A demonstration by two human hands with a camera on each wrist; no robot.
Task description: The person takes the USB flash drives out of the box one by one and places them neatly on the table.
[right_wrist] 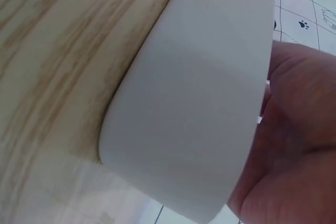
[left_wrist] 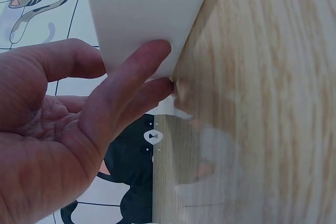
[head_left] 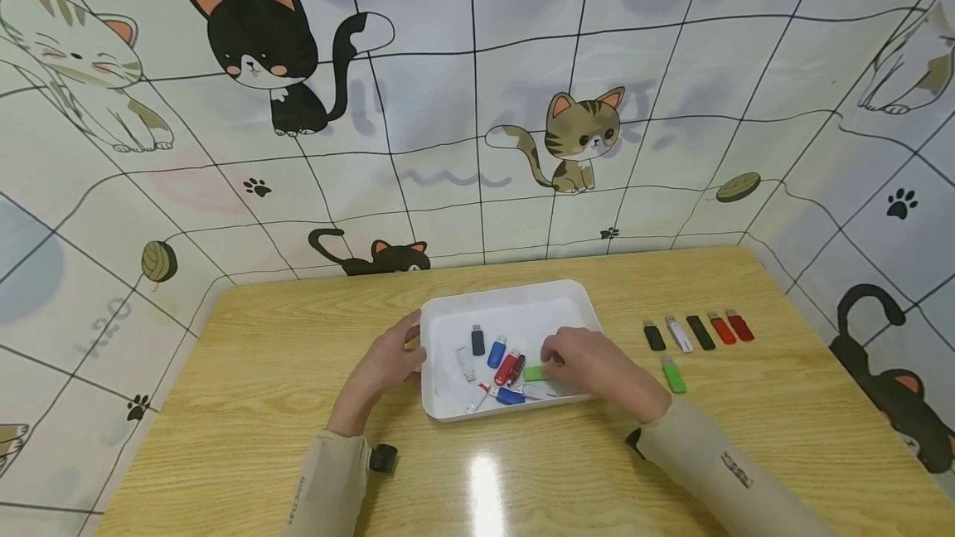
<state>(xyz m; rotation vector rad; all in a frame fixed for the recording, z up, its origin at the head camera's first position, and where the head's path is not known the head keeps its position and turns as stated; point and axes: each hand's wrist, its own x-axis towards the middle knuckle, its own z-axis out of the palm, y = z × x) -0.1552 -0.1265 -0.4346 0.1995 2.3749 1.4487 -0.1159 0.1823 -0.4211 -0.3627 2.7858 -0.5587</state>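
A white tray (head_left: 507, 298) on the table holds several USB sticks. My left hand (head_left: 391, 355) is at its left end, thumb at the rim and fingers (left_wrist: 152, 59) against the outer wall. My right hand (head_left: 589, 363) reaches over the right side into the tray. Its curled fingers hold the right end of a green USB stick (head_left: 534, 373); in the right wrist view the tray wall hides the fingertips. Near it lie a red USB stick (head_left: 506, 367), a dark red one (head_left: 516, 369), blue ones (head_left: 496, 351) and a black one (head_left: 477, 341).
Right of the tray, a row of USB sticks lies on the wooden table (head_left: 298, 371): black (head_left: 654, 336), white (head_left: 679, 335), another black (head_left: 700, 333) and two red (head_left: 721, 328). Below the row is another green stick (head_left: 673, 374). A cat-print sheet (head_left: 448, 106) surrounds the table.
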